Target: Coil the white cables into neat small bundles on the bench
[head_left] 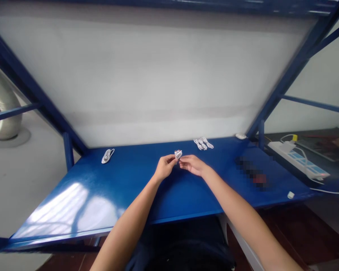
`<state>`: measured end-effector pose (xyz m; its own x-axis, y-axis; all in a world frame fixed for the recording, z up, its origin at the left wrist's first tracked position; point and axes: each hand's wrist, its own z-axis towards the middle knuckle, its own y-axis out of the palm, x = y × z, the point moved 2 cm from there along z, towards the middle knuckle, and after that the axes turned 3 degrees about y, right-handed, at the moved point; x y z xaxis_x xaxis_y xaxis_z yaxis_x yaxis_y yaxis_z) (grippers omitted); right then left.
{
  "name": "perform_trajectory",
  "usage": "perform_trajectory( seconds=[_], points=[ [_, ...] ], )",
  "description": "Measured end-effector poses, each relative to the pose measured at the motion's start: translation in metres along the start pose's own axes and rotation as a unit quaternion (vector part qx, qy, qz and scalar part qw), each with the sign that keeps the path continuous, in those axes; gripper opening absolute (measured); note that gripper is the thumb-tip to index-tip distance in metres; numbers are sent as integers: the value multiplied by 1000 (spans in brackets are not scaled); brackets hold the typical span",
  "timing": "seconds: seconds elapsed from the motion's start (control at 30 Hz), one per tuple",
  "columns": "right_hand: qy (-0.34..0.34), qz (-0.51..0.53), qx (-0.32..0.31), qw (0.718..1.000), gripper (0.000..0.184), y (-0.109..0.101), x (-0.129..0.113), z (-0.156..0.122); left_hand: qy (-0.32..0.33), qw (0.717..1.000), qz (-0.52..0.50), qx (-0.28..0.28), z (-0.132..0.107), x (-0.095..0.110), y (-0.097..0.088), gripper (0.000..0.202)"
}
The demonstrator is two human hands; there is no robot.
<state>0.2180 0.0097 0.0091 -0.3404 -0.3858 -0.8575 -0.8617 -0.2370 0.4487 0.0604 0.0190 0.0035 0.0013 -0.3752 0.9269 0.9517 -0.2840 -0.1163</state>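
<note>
Over the middle of the blue table (124, 188), my left hand (165, 166) and my right hand (192, 164) meet, both pinched on a small coiled white cable (177, 154) held just above the surface. A bundled white cable (107, 155) lies to the far left near the back edge. Several more bundled white cables (203, 143) lie together behind my right hand, close to the white back panel.
A white power strip (299, 160) with cords sits on a dark surface to the right. A small white piece (290, 194) rests at the table's right front corner, another white piece (240, 136) at the back right. Blue frame posts (68, 148) flank the table.
</note>
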Motion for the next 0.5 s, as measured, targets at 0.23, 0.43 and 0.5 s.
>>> perform_trajectory(
  seconds=[0.23,0.43,0.5],
  points=[
    [7,-19,-23,1000,18,-3,2,0,-2,1000,4,-18,-1,0,0,33],
    [-80,-187,40,978,19,-1,5,3,-36,997,58,-26,-1,0,1,33],
    [-110,-251,66,960,19,0,6,4,-55,996,61,-24,-1,-1,1,32]
  ],
)
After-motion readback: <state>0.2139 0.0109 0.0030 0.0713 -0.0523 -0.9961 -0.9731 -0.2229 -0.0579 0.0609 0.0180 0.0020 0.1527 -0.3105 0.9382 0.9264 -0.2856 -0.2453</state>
